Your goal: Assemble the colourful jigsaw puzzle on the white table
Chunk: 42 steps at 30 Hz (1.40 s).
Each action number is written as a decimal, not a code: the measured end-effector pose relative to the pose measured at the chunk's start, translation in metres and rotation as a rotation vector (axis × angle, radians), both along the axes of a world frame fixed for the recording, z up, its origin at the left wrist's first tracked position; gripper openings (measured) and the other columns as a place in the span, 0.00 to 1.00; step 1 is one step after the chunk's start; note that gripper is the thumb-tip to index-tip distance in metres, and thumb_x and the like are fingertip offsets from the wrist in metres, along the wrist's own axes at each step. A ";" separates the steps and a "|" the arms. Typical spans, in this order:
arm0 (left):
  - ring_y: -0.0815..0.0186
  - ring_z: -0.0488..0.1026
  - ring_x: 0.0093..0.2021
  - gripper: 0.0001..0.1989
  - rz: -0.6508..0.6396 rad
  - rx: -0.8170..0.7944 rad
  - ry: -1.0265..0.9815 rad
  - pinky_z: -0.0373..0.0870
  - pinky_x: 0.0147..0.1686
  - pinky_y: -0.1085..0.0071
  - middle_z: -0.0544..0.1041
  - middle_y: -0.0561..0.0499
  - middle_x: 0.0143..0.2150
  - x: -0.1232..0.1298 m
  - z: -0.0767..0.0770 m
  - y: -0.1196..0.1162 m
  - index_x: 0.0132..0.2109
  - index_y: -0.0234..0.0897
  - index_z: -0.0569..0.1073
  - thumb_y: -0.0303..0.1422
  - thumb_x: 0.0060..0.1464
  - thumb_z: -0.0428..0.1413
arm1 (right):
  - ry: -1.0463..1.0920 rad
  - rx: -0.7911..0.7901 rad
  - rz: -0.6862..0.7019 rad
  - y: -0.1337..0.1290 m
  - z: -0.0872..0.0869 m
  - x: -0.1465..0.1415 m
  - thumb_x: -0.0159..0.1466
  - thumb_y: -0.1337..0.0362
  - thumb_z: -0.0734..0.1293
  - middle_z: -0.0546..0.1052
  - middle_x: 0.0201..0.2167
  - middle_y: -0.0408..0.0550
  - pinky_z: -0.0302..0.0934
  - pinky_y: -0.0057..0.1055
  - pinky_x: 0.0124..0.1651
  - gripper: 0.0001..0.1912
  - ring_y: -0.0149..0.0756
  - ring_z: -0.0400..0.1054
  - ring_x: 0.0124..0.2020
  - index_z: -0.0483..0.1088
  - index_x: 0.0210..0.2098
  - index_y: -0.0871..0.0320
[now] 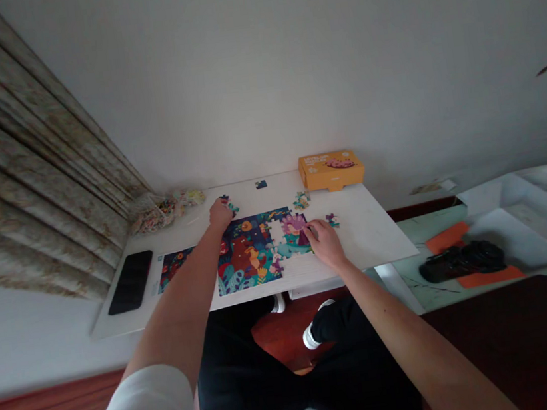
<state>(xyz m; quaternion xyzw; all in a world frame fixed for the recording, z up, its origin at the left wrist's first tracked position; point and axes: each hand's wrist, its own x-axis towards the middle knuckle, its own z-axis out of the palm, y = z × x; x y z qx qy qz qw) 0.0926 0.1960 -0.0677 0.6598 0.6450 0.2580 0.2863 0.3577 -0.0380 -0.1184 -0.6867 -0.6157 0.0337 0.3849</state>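
A colourful, partly joined jigsaw puzzle (247, 255) lies on the white table, with a white gap between its left section and a smaller joined section (293, 232) on the right. My left hand (221, 214) is closed behind the puzzle, its fingers on small puzzle pieces (233, 207); which piece it grips is partly hidden. At the right section's edge, my right hand (325, 241) has thumb and fingers pinched on a small dark puzzle piece. More loose pieces (302, 200) lie behind that section, and another (332, 220) is just right of my fingers.
A yellow puzzle box (332, 170) stands at the table's back right. One loose piece (261, 184) lies near the wall. A black phone (131, 282) and a picture sheet (171, 267) are at left, near bagged small items (158, 211). Right of the table sits a white open box (517, 220).
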 end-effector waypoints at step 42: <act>0.52 0.75 0.63 0.14 -0.491 0.268 0.019 0.67 0.67 0.52 0.79 0.43 0.62 0.007 -0.017 -0.221 0.57 0.43 0.78 0.34 0.66 0.57 | 0.956 -0.144 0.056 -0.075 0.012 -0.056 0.57 0.42 0.76 0.81 0.34 0.48 0.61 0.29 0.23 0.29 0.36 0.70 0.26 0.75 0.50 0.54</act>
